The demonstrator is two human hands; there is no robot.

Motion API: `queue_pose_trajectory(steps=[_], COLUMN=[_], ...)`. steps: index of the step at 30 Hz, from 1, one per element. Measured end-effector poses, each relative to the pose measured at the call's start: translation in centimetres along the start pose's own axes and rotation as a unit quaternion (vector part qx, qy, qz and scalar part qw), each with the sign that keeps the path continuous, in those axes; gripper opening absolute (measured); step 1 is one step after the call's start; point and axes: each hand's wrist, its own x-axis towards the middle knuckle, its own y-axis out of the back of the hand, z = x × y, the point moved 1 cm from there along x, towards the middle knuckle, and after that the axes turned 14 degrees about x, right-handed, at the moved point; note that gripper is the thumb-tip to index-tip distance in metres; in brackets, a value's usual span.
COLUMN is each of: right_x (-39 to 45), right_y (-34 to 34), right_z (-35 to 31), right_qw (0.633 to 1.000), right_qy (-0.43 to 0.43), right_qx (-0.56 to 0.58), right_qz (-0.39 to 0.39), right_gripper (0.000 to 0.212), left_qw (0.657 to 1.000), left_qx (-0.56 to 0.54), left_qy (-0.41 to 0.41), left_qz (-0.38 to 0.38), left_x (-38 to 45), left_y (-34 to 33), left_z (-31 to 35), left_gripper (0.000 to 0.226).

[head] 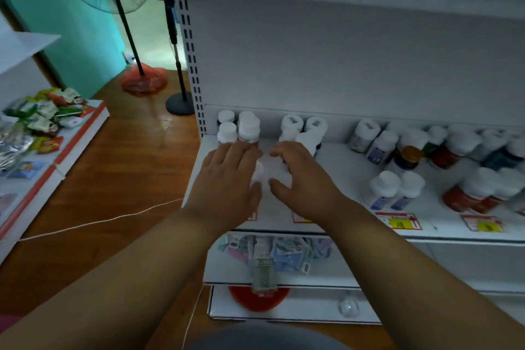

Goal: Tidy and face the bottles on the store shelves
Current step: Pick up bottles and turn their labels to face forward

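far left, snack packets (42,116) lie heaped on a low display, and a white cord (93,223) trails over the wooden floor (136,156). behind stand a fan pole (127,28) and a red bag (143,79). on the white shelf (349,176), four white-capped bottles (238,128) stand at the back left corner. just in front, the left hand (227,179) lies flat, fingers straight, pressed against the side of a white-capped bottle (258,170). the right hand (301,179) curls over a neighbouring bottle (279,170), thumb and fingers around its cap; the blur makes it seem a grip, though i can't be sure. both bottles sit near the front of the shelf between the hands. behind the right hand stand three more white caps (305,129). further right a loose crowd of bottles (426,156) fills the shelf, one with a gold cap (411,154). price tags (397,220) run along the front edge.
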Motion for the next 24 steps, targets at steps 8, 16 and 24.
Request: queue_pose_trajectory(steps=[8, 16, 24], right_x=[-11.9, -27.2, -32.0], right_y=[15.7, 31.8, 40.2], right_z=[1.6, 6.4, 12.5], right_qw=[0.981, 0.956, 0.946], right_qy=[-0.087, -0.156, -0.192], right_qx=[-0.055, -0.106, -0.076], right_qz=[0.163, 0.226, 0.249], right_gripper=[0.029, 0.015, 0.012], left_qw=[0.987, 0.968, 0.956], left_qx=[-0.132, -0.208, -0.238], left_qy=[-0.087, -0.143, -0.166], left_qz=[0.03, 0.008, -0.027], left_x=[4.5, 9.2, 13.1], left_y=[0.7, 1.2, -0.1], left_z=[16.6, 39.8, 50.9], left_gripper=[0.044, 0.039, 0.043])
